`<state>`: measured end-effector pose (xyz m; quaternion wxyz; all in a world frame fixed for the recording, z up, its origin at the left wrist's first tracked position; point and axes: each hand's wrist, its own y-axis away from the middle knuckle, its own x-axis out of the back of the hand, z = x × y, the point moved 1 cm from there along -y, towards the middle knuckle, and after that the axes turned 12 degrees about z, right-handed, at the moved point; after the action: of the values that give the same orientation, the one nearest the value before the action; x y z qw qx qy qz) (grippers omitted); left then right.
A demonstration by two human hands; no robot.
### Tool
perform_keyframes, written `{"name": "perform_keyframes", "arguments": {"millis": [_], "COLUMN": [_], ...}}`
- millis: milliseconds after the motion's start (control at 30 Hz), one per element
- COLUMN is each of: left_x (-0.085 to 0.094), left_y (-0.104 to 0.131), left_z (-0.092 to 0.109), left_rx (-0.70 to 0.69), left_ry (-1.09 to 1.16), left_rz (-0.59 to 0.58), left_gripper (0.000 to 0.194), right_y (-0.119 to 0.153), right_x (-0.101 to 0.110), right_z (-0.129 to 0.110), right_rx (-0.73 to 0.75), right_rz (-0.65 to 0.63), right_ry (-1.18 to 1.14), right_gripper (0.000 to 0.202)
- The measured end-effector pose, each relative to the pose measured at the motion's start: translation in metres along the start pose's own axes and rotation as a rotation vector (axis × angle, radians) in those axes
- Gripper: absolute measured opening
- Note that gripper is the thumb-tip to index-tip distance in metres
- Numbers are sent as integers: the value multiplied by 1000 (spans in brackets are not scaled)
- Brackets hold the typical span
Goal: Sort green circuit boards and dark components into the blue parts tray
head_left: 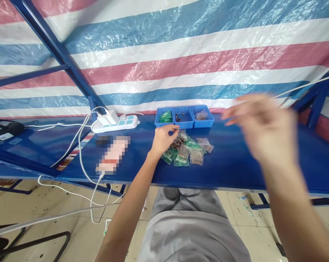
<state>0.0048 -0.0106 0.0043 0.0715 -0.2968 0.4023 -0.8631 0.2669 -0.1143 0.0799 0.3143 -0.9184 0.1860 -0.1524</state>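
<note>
My left hand [163, 138] is closed in a pinch above the pile, with a tiny piece at its fingertips too small to name. Under and beside it lie small dark brown parts [177, 142], heaped on green-tinted plastic bags [182, 160]. Clear little bags with thin contents [196, 157] lie at the right of the pile, and another clear bag [205, 144] sits slightly apart. My right hand [265, 127] is raised over the table's right side, smeared by motion, so its fingers and anything in them cannot be read.
Behind the pile stand three joined blue bins: green bags in the left bin [164, 125], a few dark parts in the middle bin [184, 124], clear bags in the right bin [205, 124]. A white power strip [117, 125] with cables and a blurred-out pink object [113, 154] lie left on the blue table [230, 167].
</note>
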Motion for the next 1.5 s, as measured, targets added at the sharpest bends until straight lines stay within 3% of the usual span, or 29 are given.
{"name": "perform_keyframes", "arguments": {"millis": [100,167,267,433,600,700,900,1067,1167,1333,1500], "left_x": [-1,-1,-1,-1,-1,-1,2,4,5,5,5], "left_y": [0,0,1,1,3,3,3,3,3,2,2], "left_z": [-1,-1,-2,-1,-1,1,10,11,12,12,6], "left_rx": [13,13,10,-51,-77,-90,-37,-103,-119,-95,-73], "left_ry": [18,28,26,9,-20,-67,-128,-144,-154,-144,-64], "left_rz": [-28,-55,-88,-109,-62,-52,53,-113,-200,-207,-154], "left_gripper": [12,12,17,18,8,9,14,11,13,15,15], "right_y": [-2,-3,-6,-13,-9,-5,-1,2,2,-1,-4], "right_x": [-65,-100,-126,-125,-121,-121,-121,-121,-122,-123,-121], "right_z": [34,56,69,68,77,76,65,65,69,69,65], "right_rx": [-164,-191,-144,-142,-358,-405,-522,-622,-560,-325,-443], "right_rz": [-164,-265,-362,-393,-368,-416,-390,-320,-267,-240,-350], "right_ry": [-10,25,40,34,-181,-233,-307,-358,-264,-91,-178], "right_gripper": [21,20,16,13,26,41,34,31,32,34,37]}}
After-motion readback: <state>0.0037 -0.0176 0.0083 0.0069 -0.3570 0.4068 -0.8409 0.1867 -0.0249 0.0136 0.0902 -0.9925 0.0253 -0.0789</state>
